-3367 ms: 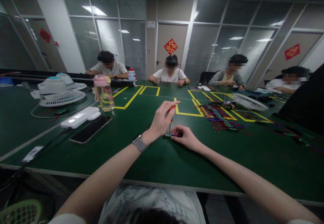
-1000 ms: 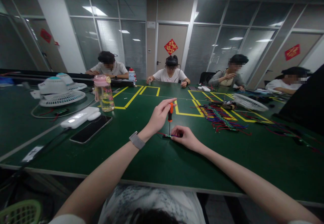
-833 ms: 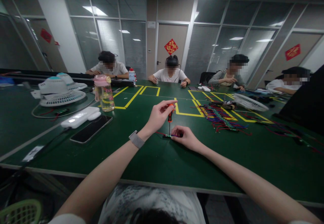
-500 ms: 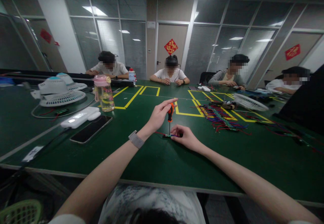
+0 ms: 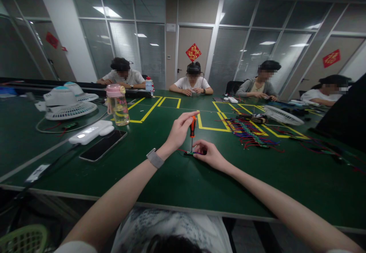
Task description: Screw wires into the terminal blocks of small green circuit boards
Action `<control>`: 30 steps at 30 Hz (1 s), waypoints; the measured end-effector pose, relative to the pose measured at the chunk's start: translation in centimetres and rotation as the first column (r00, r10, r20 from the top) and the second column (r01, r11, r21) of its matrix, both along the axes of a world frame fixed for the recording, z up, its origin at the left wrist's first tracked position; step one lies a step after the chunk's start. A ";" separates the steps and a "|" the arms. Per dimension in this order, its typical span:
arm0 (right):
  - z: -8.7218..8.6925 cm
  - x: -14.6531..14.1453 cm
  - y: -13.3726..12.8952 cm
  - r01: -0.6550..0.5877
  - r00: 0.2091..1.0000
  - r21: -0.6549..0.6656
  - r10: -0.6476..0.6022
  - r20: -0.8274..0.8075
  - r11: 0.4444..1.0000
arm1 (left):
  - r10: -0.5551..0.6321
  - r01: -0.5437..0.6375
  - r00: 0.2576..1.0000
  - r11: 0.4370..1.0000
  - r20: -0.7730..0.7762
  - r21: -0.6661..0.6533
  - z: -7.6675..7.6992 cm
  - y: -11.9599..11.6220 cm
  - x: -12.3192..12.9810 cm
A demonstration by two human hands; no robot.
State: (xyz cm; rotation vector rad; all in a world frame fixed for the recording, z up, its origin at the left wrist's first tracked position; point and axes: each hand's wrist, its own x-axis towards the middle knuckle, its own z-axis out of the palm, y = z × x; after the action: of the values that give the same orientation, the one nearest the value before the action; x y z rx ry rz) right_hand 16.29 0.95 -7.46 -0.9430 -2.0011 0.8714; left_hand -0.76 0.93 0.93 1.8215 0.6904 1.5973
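A screwdriver [image 5: 192, 131] with an orange-and-black handle stands nearly upright in front of me. My left hand [image 5: 176, 131] grips its handle, the fingers stretched over the top and the thumb against the side. The thin shaft reaches down to a small green circuit board [image 5: 188, 153] lying on the table, with a red wire at its left. Beside the shaft, my right hand [image 5: 211, 154] is curled with its fingertips on the board's right end. Those fingers partly hide the board, and the screw under the tip is too small to make out.
On the green table [image 5: 160, 184], a row of wired circuit boards [image 5: 251, 132] lies to the right. At left are a phone [image 5: 103, 145], a white power strip [image 5: 90, 131], a bottle [image 5: 120, 108] and fan parts [image 5: 67, 102]. Several people sit across the table.
My hands, the screwdriver and the board hold almost the same place. Across the table, the middle person's hands have drawn slightly closer together.
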 end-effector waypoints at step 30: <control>0.3 -0.1 -0.2 -0.010 1.000 0.009 0.010 -0.013 1.000 | -0.027 0.031 0.996 0.998 -0.081 0.052 -0.5 -0.6 0.5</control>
State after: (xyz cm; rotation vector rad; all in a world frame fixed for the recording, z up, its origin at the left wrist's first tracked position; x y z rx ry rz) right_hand 16.23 0.76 -7.20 -0.9206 -1.9988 0.8709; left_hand -0.26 0.33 0.40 1.9346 0.6592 1.5448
